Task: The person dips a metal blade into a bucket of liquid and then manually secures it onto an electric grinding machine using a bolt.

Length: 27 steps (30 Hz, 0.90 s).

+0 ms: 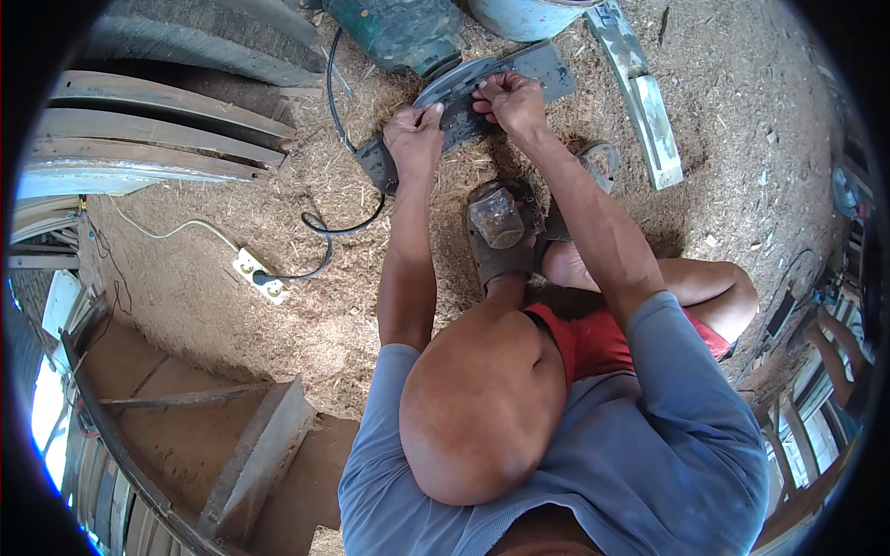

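I crouch over a dark grey machine base plate (547,69) lying on a sawdust-covered floor. My left hand (414,139) presses down on the plate's near left part, fingers curled on its edge. My right hand (510,100) pinches something small at the plate's curved guard; what it pinches is too small to tell. A green motor housing (399,32) sits just behind the plate. A black cable (329,236) runs from the plate's left end down to a white power strip (258,275).
Curved wooden slats (148,139) are stacked at the left. A pale metal rail (644,102) lies to the right of the plate. My sandalled foot (501,232) rests below the hands. Wooden steps (250,445) are at lower left.
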Each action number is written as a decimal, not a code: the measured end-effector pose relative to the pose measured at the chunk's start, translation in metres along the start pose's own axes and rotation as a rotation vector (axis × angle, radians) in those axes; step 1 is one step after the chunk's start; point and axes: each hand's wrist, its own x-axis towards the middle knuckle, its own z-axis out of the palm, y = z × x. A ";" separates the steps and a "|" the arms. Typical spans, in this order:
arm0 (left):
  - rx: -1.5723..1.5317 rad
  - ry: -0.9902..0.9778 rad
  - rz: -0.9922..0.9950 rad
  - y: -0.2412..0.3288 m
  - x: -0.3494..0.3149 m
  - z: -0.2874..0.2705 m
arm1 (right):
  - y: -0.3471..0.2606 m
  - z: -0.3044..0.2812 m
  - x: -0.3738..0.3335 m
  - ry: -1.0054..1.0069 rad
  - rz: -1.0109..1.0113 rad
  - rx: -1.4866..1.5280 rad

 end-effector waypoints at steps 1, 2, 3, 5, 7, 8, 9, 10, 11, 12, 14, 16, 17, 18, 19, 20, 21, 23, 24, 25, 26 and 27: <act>-0.009 0.000 -0.026 0.004 -0.002 -0.001 | 0.000 0.000 0.000 -0.006 -0.004 -0.007; -0.019 0.000 -0.034 0.003 -0.001 -0.002 | 0.001 0.001 0.000 -0.013 -0.006 -0.019; -0.028 0.000 -0.042 0.003 -0.001 -0.003 | 0.001 0.003 0.000 -0.020 -0.007 -0.031; -0.070 -0.002 -0.057 0.004 -0.001 -0.004 | 0.002 0.004 0.000 -0.028 -0.004 -0.048; -0.136 -0.004 -0.068 0.003 -0.002 -0.004 | 0.003 0.005 0.001 -0.028 0.004 -0.058; -0.131 -0.007 -0.067 0.003 -0.002 -0.004 | 0.004 0.005 0.002 -0.027 0.001 -0.054; -0.127 -0.010 -0.065 0.003 -0.001 -0.004 | 0.004 0.004 0.003 -0.025 -0.002 -0.050; -0.122 -0.011 -0.064 0.004 -0.001 -0.004 | 0.004 0.005 0.002 -0.025 -0.004 -0.047; -0.106 -0.012 -0.068 0.004 -0.001 -0.004 | 0.004 0.004 0.002 -0.024 0.006 -0.037; -0.089 -0.014 -0.071 0.005 -0.001 -0.003 | 0.004 0.004 0.002 -0.023 0.015 -0.028; -0.058 -0.013 -0.074 0.006 -0.002 -0.003 | 0.001 0.003 0.001 -0.022 0.025 -0.019; -0.032 -0.012 -0.072 0.007 -0.002 -0.003 | 0.001 0.003 0.000 -0.020 0.023 -0.020; -0.018 -0.011 -0.065 0.006 -0.001 -0.003 | 0.001 0.003 0.001 -0.018 0.019 -0.015; -0.004 -0.011 -0.059 0.006 0.000 -0.002 | 0.001 0.002 0.001 -0.015 0.015 -0.011; 0.010 -0.011 -0.051 0.006 0.000 -0.002 | 0.001 0.002 0.002 -0.012 0.010 -0.007; 0.013 -0.011 -0.045 0.006 0.000 -0.002 | 0.002 0.002 0.002 -0.012 0.006 -0.006; 0.015 -0.010 -0.039 0.006 0.000 -0.002 | 0.002 0.001 0.003 -0.012 0.002 -0.005; 0.004 -0.007 -0.025 0.004 0.000 -0.001 | 0.002 0.001 0.003 -0.011 0.001 -0.004; -0.009 -0.004 -0.016 0.004 0.000 0.001 | 0.002 0.001 0.003 -0.008 0.004 -0.003; -0.023 0.000 -0.008 0.001 0.001 0.001 | 0.002 0.001 0.003 -0.007 0.007 -0.002; -0.031 0.001 0.003 -0.002 0.001 0.000 | 0.001 0.003 0.002 -0.005 0.014 -0.001; -0.040 0.002 0.014 -0.004 0.002 -0.001 | 0.001 0.005 0.001 -0.002 0.020 0.000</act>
